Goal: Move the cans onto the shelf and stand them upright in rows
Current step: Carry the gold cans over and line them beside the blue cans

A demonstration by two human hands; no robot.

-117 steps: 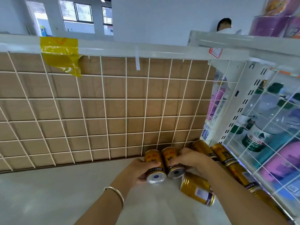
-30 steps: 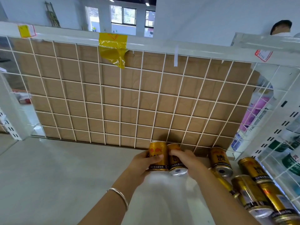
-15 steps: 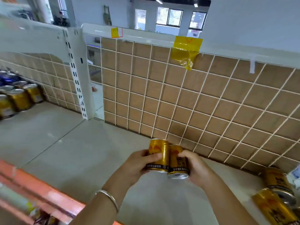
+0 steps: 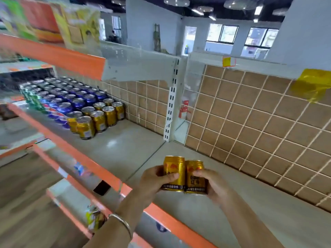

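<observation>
Two gold cans are held upright, side by side and touching, above the grey shelf (image 4: pixel 125 140). My left hand (image 4: pixel 154 181) grips the left gold can (image 4: pixel 174 169); my right hand (image 4: pixel 213 185) grips the right gold can (image 4: pixel 195 174). Far to the left on the same shelf, several gold cans (image 4: pixel 100 117) stand upright in rows, next to rows of blue cans (image 4: pixel 71 99) and green cans (image 4: pixel 32 95).
A brown board behind a white wire grid (image 4: pixel 259 126) backs the shelf. A white slotted upright (image 4: pixel 171 108) divides the two bays. An orange strip (image 4: pixel 107 176) edges the shelf front, and another orange-edged shelf (image 4: pixel 53 54) hangs above the standing cans.
Both hands have carried the two gold cans leftward along the shelf, away from the loose cans at the right, which are now out of view. The standing rows have come into view.
</observation>
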